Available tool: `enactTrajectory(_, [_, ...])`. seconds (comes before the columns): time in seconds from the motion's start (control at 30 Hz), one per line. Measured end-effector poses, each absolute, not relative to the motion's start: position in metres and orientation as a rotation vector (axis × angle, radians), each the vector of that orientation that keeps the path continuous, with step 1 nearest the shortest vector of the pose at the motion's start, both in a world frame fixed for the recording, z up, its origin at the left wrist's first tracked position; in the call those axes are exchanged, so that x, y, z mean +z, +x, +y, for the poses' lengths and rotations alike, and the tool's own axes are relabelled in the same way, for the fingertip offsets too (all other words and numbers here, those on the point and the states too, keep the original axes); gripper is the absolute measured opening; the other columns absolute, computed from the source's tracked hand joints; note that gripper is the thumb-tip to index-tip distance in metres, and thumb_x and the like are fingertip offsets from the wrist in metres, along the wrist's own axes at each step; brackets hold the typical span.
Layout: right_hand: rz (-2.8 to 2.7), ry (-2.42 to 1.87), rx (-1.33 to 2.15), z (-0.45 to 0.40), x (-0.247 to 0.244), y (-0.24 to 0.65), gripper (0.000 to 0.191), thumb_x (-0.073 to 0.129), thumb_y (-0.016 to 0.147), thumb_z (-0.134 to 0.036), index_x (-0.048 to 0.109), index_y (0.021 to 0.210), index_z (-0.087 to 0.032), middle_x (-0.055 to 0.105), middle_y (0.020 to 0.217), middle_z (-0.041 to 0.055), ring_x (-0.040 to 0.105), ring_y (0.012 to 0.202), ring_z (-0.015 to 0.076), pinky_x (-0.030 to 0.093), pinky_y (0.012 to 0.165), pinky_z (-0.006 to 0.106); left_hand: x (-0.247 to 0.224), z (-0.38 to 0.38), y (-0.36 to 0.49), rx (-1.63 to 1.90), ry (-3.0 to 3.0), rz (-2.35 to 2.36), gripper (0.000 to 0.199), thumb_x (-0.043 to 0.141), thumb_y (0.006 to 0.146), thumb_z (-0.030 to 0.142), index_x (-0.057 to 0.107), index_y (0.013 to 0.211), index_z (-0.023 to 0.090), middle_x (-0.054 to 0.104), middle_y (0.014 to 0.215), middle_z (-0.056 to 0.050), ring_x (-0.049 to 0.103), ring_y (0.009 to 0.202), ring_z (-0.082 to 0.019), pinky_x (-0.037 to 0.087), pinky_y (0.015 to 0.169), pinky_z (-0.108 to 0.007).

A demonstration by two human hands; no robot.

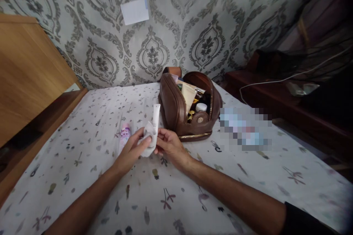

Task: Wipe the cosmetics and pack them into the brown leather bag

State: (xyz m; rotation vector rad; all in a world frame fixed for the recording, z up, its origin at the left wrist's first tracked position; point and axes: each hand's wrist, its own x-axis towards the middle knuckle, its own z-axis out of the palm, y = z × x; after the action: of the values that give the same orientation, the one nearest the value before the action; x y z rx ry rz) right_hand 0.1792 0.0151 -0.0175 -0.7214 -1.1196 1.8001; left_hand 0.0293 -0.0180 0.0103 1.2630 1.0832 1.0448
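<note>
Pink-capped bottle (125,135): on the patterned sheet (91,176), left of both hands. Left hand (136,144): closed on white tissue (149,140). White tube (156,121): upright between the hands, above the sheet's middle. Right hand (171,147): fingertips closed on the tube's lower end. Open brown bag (176,108): near the sheet's far edge, holding tubes and a white-lidded jar (201,107).

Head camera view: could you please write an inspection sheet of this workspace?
Surface: white patterned sheet, slightly creased.
Job's things: white tube, upright, against crumpled white tissue.
Clutter: open brown zip bag with toiletries inside; pink-purple bottle left of the hands; pixelated item right of the bag, unidentifiable.
Hands: left hand pinches the tissue; right hand touches the tube, grip unclear.
Cables: white cable at right, beyond the sheet.
Surroundings: patterned wallpaper, white paper on it; wooden cabinet at left.
</note>
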Motion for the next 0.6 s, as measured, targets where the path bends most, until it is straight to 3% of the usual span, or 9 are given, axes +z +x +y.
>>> enactTrajectory(0.1, [-1.256, -0.76, 1.737, 0.016, -0.019, 0.18, 0.043, 0.083, 0.066, -0.054, 0.063, 0.074, -0.017, 0.056, 0.055, -0.0057, 0.048, 0.045, 0.007, 0.032, 0.043, 0.02, 0.013, -0.022, 0.031, 0.955, 1.325, 1.084, 0.039, 0.066, 0.088, 0.046, 0.061, 0.114, 0.017, 0.066, 0.091, -0.004, 0.063, 0.078, -0.017, 0.049, 0.071, -0.027])
enactTrajectory(0.2, [-1.414, -0.806, 1.638, 0.015, -0.02, 0.181, 0.039, 0.077, 0.072, -0.054, 0.062, 0.072, -0.017, 0.053, 0.053, -0.0063, 0.046, 0.045, 0.0079, 0.033, 0.044, 0.021, 0.009, -0.022, 0.033, 0.968, 1.383, 1.142, 0.036, 0.06, 0.09, 0.048, 0.061, 0.106, 0.016, 0.063, 0.086, -0.002, 0.058, 0.073, -0.016, 0.047, 0.068, -0.026])
enactTrajectory(0.43, [-1.729, -0.891, 1.393, 0.006, -0.023, 0.181, 0.018, 0.057, 0.084, -0.024, 0.056, 0.067, -0.018, 0.05, 0.051, -0.0061, 0.046, 0.048, 0.0094, 0.035, 0.05, 0.021, 0.003, -0.018, 0.032, 1.196, 1.337, 1.311, 0.036, 0.063, 0.087, 0.052, 0.063, 0.096, 0.017, 0.061, 0.081, 0.0, 0.056, 0.075, -0.015, 0.046, 0.07, -0.025])
enactTrajectory(0.6, [-1.813, -0.813, 1.49, 0.004, -0.023, 0.181, 0.017, 0.058, 0.086, -0.023, 0.058, 0.069, -0.019, 0.054, 0.054, -0.0047, 0.051, 0.05, 0.0114, 0.039, 0.052, 0.023, 0.011, -0.014, 0.028, 1.375, 0.936, 1.209, 0.043, 0.077, 0.074, 0.054, 0.065, 0.094, 0.018, 0.066, 0.077, 0.001, 0.061, 0.071, -0.015, 0.047, 0.066, -0.024])
